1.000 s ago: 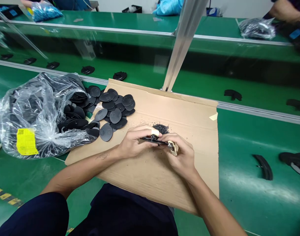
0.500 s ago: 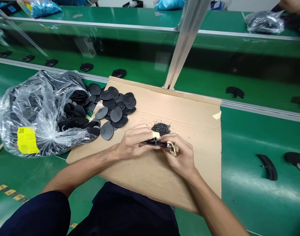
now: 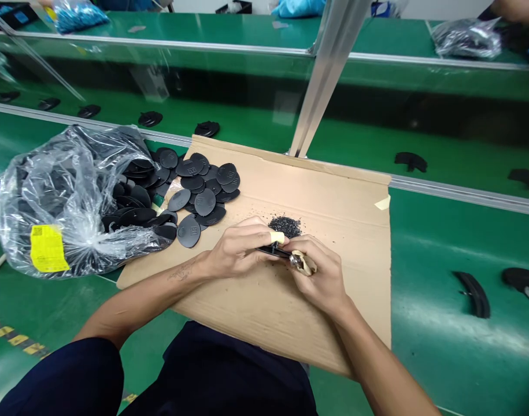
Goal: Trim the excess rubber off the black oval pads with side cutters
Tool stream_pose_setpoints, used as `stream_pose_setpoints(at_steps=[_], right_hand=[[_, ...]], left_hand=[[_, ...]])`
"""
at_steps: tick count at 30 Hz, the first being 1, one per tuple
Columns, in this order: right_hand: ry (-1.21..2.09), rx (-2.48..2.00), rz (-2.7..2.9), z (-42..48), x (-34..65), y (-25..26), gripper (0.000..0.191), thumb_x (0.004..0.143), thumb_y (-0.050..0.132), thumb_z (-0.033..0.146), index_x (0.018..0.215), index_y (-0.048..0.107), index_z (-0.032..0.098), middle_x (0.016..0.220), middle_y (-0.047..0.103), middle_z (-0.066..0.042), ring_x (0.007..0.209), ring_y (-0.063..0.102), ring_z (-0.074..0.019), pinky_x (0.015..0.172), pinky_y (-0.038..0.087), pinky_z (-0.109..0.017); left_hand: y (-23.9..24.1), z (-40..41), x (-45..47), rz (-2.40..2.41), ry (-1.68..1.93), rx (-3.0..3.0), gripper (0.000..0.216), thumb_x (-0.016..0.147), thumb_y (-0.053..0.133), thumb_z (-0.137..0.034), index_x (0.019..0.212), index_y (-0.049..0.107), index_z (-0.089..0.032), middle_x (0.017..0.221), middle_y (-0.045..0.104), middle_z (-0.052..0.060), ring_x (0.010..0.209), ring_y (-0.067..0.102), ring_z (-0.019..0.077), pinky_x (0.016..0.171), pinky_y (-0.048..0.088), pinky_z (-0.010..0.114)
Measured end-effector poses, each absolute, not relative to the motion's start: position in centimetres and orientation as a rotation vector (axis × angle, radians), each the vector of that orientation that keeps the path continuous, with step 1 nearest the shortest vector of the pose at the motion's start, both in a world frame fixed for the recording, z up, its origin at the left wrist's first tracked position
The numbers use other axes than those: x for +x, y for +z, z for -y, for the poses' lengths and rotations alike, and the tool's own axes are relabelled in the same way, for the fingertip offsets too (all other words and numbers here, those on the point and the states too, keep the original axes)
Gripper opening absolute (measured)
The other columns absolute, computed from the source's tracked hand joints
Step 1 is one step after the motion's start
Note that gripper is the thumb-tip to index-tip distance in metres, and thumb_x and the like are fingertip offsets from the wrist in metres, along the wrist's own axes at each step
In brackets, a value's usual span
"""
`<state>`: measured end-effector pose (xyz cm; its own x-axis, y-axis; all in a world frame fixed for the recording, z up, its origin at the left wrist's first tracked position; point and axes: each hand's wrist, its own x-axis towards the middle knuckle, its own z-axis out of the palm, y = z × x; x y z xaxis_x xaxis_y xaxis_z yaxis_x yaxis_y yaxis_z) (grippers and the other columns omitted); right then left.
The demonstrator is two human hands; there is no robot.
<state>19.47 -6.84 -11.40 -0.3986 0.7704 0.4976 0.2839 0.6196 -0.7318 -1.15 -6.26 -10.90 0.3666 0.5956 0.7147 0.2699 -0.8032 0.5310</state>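
My left hand [image 3: 240, 249] is closed on a thin black plastic piece [image 3: 270, 250], seen nearly edge-on, with a small stub standing up from it. Yellow tape wraps a fingertip of that hand. Closed in my right hand [image 3: 318, 266] is a small metal tool wrapped in tan tape [image 3: 305, 264]; its working end meets the piece, and fingers hide most of it. Just beyond both hands, a heap of small black plastic bits [image 3: 285, 226] lies on the cardboard sheet [image 3: 264, 312]. To the left, several oval black plastic pieces [image 3: 204, 201] are piled on the cardboard.
A clear plastic bag [image 3: 69, 196] with a yellow label spills more black pieces at the left. A metal post [image 3: 322, 81] rises behind the cardboard. Black parts [image 3: 207, 128] lie along the green belt beyond the rail. One curved black part [image 3: 472, 294] lies at the right.
The black piece in my left hand has tilted, its right end lower, and the tool has turned slightly. Parts on the far belt have shifted a little to the left.
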Motion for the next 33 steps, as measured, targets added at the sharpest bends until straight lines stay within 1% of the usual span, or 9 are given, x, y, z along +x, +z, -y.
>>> stream_pose_setpoints(at_steps=[4, 7, 10, 12, 15, 18, 22, 26, 33], right_hand=[[0.71, -0.792, 1.951, 6.8, 19.5, -11.4, 0.015, 0.091, 0.062, 0.01, 0.095, 0.064, 0.024, 0.089, 0.075, -0.004, 0.079, 0.07, -0.0177, 0.072, 0.057, -0.033], [0.716, -0.791, 1.935, 6.7, 19.5, -11.5, 0.013, 0.091, 0.063, 0.011, 0.095, 0.065, 0.024, 0.089, 0.075, -0.004, 0.08, 0.071, -0.018, 0.072, 0.057, -0.033], [0.754, -0.798, 1.898, 6.7, 19.4, -11.3, 0.009, 0.092, 0.064, 0.015, 0.094, 0.065, 0.024, 0.089, 0.075, -0.005, 0.081, 0.071, -0.0189, 0.072, 0.058, -0.034], [0.78, -0.812, 1.865, 6.6, 19.4, -11.2, 0.007, 0.092, 0.066, 0.017, 0.094, 0.065, 0.023, 0.088, 0.074, -0.005, 0.08, 0.071, -0.0185, 0.072, 0.057, -0.033], [0.746, -0.89, 1.824, 6.3, 19.7, -11.0, 0.007, 0.093, 0.067, 0.019, 0.098, 0.066, 0.023, 0.09, 0.073, -0.005, 0.081, 0.07, -0.019, 0.073, 0.057, -0.033], [0.593, -0.979, 1.882, 5.8, 20.2, -11.1, 0.012, 0.094, 0.063, 0.02, 0.104, 0.068, 0.023, 0.097, 0.074, -0.008, 0.087, 0.07, -0.0223, 0.077, 0.056, -0.037], [0.347, -0.974, 2.107, 5.3, 20.8, -11.7, 0.024, 0.093, 0.058, 0.016, 0.113, 0.069, 0.023, 0.101, 0.075, -0.01, 0.093, 0.069, -0.0257, 0.077, 0.053, -0.039], [0.28, -0.972, 2.173, 5.4, 20.9, -12.1, 0.026, 0.093, 0.056, 0.016, 0.115, 0.069, 0.022, 0.101, 0.074, -0.01, 0.093, 0.068, -0.0251, 0.075, 0.05, -0.038], [0.274, -0.968, 2.202, 5.4, 21.2, -12.3, 0.027, 0.094, 0.055, 0.018, 0.114, 0.073, 0.021, 0.086, 0.073, -0.007, 0.079, 0.065, -0.0218, 0.069, 0.049, -0.035]], left_hand=[[-11.2, 6.4, -1.0, -0.798, 1.482, 2.249, 0.01, 0.095, 0.072, -0.025, 0.102, 0.073, -0.018, 0.082, 0.077, 0.005, 0.075, 0.069, 0.0143, 0.07, 0.056, 0.028], [-11.3, 6.4, -0.9, -0.784, 1.477, 2.226, 0.017, 0.096, 0.072, -0.028, 0.109, 0.073, -0.017, 0.084, 0.077, 0.006, 0.078, 0.07, 0.0147, 0.073, 0.057, 0.029], [-11.5, 6.4, -1.0, -0.796, 1.413, 2.2, 0.027, 0.098, 0.068, -0.033, 0.118, 0.071, -0.016, 0.093, 0.079, 0.008, 0.086, 0.072, 0.0171, 0.079, 0.059, 0.031], [-11.5, 6.3, -1.0, -0.837, 1.378, 2.16, 0.028, 0.098, 0.068, -0.032, 0.12, 0.07, -0.015, 0.099, 0.079, 0.01, 0.089, 0.074, 0.0168, 0.079, 0.06, 0.029], [-11.6, 6.2, -1.3, -0.93, 1.366, 2.107, 0.024, 0.094, 0.073, -0.029, 0.112, 0.073, -0.013, 0.092, 0.078, 0.009, 0.08, 0.073, 0.0146, 0.071, 0.058, 0.024], [-11.6, 6.0, -1.6, -0.943, 1.402, 2.107, 0.02, 0.09, 0.078, -0.03, 0.104, 0.076, -0.015, 0.085, 0.077, 0.006, 0.075, 0.07, 0.0143, 0.071, 0.057, 0.025], [-11.6, 5.7, -1.7, -0.892, 1.401, 2.132, 0.021, 0.09, 0.078, -0.03, 0.105, 0.077, -0.016, 0.086, 0.077, 0.007, 0.077, 0.07, 0.0146, 0.071, 0.057, 0.027], [-11.5, 5.6, -1.7, -0.824, 1.362, 2.194, 0.02, 0.091, 0.076, -0.027, 0.107, 0.076, -0.015, 0.086, 0.077, 0.008, 0.077, 0.069, 0.0139, 0.07, 0.056, 0.025], [-11.4, 5.6, -1.8, -0.802, 1.291, 2.239, 0.016, 0.092, 0.076, -0.029, 0.102, 0.077, -0.017, 0.084, 0.075, 0.007, 0.075, 0.067, 0.0141, 0.069, 0.054, 0.027]])
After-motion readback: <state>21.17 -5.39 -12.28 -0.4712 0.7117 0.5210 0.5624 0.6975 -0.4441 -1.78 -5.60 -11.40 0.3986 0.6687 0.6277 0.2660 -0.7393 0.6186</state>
